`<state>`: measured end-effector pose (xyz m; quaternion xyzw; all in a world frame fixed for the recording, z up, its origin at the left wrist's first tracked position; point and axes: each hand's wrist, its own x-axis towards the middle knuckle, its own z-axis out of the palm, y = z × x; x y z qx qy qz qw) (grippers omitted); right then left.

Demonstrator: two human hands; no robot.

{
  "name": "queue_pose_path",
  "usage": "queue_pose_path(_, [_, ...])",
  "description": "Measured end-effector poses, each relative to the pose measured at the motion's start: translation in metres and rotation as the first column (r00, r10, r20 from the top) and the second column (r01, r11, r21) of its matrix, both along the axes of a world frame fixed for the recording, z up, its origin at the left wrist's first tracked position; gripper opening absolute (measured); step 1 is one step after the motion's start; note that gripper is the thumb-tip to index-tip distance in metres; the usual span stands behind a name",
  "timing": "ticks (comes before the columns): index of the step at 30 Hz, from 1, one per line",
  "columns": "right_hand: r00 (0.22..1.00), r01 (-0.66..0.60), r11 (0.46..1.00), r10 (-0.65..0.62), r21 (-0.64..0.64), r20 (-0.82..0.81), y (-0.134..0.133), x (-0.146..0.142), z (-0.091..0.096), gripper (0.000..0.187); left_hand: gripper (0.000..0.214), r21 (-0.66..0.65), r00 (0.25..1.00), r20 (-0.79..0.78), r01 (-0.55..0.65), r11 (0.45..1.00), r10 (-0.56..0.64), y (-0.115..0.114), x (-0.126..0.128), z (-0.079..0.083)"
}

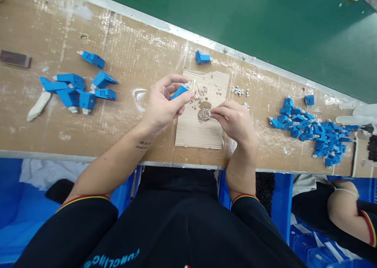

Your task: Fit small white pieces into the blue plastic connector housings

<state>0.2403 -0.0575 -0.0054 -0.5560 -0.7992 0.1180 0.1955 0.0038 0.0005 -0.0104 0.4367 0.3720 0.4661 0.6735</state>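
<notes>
My left hand [165,101] is closed around a blue plastic piece [179,92] with a pale tip, raised over the left side of a cardboard sheet [198,136]. Just beyond its fingertips, thin pale sticks [194,88] show at the far part of the sheet. My right hand [234,120] pinches at the mouth of a small clear jar [203,115] on the cardboard. Whether those fingers grip the jar's rim or something small is hidden. Brown stains [205,105] mark the sheet around the jar.
Several blue pieces lie in a group [70,97] at the left and a larger pile [309,128] at the right. One blue piece [202,57] sits beyond the cardboard. Small white bits [238,90] lie right of it. Another person's arm [347,209] is at lower right.
</notes>
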Motion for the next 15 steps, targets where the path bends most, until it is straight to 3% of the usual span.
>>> queue_pose_path(6, [1.0,-0.007,1.0,0.007,0.022,0.0,0.0,-0.001,-0.002,0.016,0.036,0.068,0.999,-0.027,-0.037,0.997,0.038,0.001,0.0,-0.005])
queue_pose_path(10, [1.0,-0.001,1.0,0.001,0.025,-0.022,0.0,-0.001,0.0,0.018,0.029,-0.003,1.0,0.012,-0.006,1.0,0.006,0.003,0.0,-0.006])
queue_pose_path(13, [0.989,0.015,0.99,0.006,0.142,-0.149,-0.002,0.001,0.006,0.016,0.022,-0.049,0.998,0.07,0.011,0.999,-0.008,0.004,0.0,-0.004])
queue_pose_path(15, [0.959,0.111,0.959,-0.035,0.261,-0.281,-0.004,0.001,0.008,0.017,0.022,-0.04,0.996,0.088,0.024,0.999,-0.02,0.003,0.001,-0.003])
